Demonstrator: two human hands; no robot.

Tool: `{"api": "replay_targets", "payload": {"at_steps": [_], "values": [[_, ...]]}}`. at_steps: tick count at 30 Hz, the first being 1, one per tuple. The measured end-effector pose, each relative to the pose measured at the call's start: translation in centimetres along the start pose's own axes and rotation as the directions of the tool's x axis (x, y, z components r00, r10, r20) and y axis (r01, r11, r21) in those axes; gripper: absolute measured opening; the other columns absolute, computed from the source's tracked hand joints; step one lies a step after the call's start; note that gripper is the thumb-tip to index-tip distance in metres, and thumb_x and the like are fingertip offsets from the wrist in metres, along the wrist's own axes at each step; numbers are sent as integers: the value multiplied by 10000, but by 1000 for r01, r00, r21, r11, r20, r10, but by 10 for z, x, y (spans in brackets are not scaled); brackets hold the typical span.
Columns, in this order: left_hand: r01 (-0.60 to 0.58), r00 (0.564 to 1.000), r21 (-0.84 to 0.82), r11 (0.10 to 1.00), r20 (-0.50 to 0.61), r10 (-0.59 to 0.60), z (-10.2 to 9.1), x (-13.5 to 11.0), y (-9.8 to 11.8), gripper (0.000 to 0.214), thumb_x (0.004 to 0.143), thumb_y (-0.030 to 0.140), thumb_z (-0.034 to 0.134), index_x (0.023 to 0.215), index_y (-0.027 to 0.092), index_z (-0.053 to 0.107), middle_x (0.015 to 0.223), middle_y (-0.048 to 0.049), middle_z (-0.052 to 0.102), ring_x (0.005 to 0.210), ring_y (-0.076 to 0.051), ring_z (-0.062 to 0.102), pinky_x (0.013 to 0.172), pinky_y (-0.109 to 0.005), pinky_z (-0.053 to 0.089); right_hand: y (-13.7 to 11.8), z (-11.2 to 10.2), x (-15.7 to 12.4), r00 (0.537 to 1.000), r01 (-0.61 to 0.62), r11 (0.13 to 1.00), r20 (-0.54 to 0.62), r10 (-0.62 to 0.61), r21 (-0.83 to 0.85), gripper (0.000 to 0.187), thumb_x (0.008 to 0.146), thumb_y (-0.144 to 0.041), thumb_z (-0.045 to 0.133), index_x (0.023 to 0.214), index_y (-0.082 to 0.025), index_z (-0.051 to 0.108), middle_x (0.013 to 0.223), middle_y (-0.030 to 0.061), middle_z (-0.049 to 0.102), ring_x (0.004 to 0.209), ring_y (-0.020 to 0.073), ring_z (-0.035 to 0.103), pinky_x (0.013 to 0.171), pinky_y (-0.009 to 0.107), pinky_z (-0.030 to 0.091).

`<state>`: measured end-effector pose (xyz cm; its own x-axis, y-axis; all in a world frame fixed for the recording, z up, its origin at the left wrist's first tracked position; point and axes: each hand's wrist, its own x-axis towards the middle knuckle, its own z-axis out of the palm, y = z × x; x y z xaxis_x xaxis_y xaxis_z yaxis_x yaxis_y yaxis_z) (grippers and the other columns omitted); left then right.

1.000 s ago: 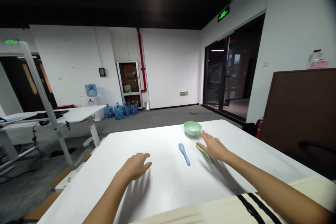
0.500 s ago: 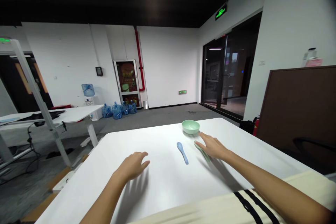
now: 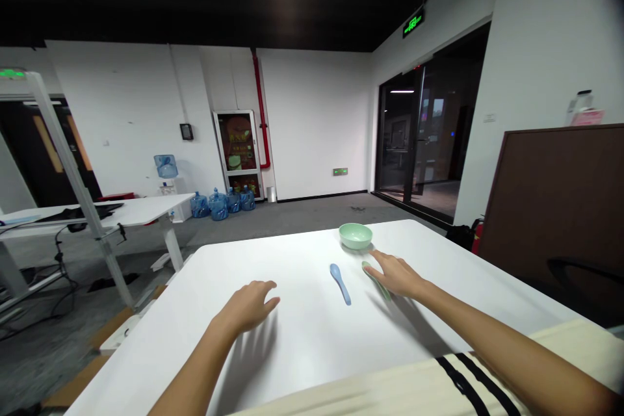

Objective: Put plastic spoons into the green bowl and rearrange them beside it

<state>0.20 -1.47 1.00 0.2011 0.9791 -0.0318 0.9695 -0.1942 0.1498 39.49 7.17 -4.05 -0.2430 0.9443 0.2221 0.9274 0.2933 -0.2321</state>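
Plain white back wall (image 3: 316,123): spans the far side of the room, well beyond everything within the person's reach.
Dark-framed glass doors (image 3: 441,136): set in the side wall, off to the person's right.
White table with rounded corners (image 3: 302,351): directly in front of the person, running beneath both forearms.
Dark brown flat panel (image 3: 560,182): upright past the table's right side.
Cream cloth with black stripes (image 3: 390,393): along the near side of the table, close to the person.
Clear blue plastic water bottles (image 3: 218,206): grouped on the floor near the back wall, well past the table's far left corner.
Bare right hand (image 3: 400,276): palm down over the table's right part, fingers reaching forward, the thumb spread apart from them.
Bare left hand (image 3: 246,309): hovers over the table's left part, fingers and thumb apart, nothing between them.
Round pale green bowl (image 3: 355,235): upright near the table's far edge, just beyond the right fingertips.
Light blue smooth spoon (image 3: 341,286): flat on the table between the hands, nearer the right; handle toward the person.
Slim pale green utensil (image 3: 384,293): partly hidden beneath the right hand; whether the thumb touches it, I can't tell.
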Motion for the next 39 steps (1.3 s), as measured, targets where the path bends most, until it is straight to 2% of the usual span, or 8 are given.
{"api": "replay_targets", "payload": {"at_steps": [12,18,23,28,33,36,39], "values": [[-5,1000,15,1000,8,5,0,1,1,547,892,521,392,1318,225,567,1306,-110,627,1193,-301,568,958,-404,454,0,1,-1,1000,7,1000,-12,-7,-19,636,930,-627,319,1413,-234,445,1353,114,584,1191,301,565,978,378,377],[-1,1000,14,1000,21,1,0,1,0,546,901,521,381,1332,235,554,1318,-108,618,1201,-294,563,967,-398,448,-2,0,-2,1000,-10,1000,18,10,11,644,924,-615,341,1427,-225,439,1366,121,574,1216,313,546,1004,397,366],[-4,1000,11,1000,18,4,0,1,-1,548,899,519,385,1333,232,555,1310,-111,622,1197,-297,564,964,-406,450,1,-2,3,1000,-21,999,-13,22,45,655,923,-628,311,1412,-216,454,1391,118,552,1218,298,548,968,375,407],[-12,1000,19,1000,14,12,-1,0,0,552,896,510,385,1331,219,560,1305,-112,628,1195,-301,569,960,-405,453,21,-17,19,991,-118,991,-49,121,55,612,928,-577,342,1344,-163,514,1270,157,628,1128,279,601,871,343,452],[-7,1000,9,1000,20,6,1,1,-1,563,895,511,387,1340,208,553,1317,-122,618,1197,-306,565,974,-423,447,53,-32,30,965,-258,957,9,262,-133,510,888,-530,437,1146,-138,639,1150,189,666,1018,317,636,765,373,464],[-6,1000,4,1000,11,6,0,1,-1,556,894,511,388,1331,213,560,1311,-121,622,1197,-307,567,969,-423,449,74,-30,28,934,-323,920,85,348,-221,495,861,-546,463,976,-116,679,1070,215,675,956,340,647,712,393,463],[-2,1000,3,1000,5,2,-2,-1,1,542,892,514,392,1319,232,568,1303,-109,632,1191,-300,573,957,-405,454,95,-20,22,897,-384,897,141,419,-219,517,836,-586,475,936,-118,671,1036,207,676,903,329,656,671,388,463]]}}
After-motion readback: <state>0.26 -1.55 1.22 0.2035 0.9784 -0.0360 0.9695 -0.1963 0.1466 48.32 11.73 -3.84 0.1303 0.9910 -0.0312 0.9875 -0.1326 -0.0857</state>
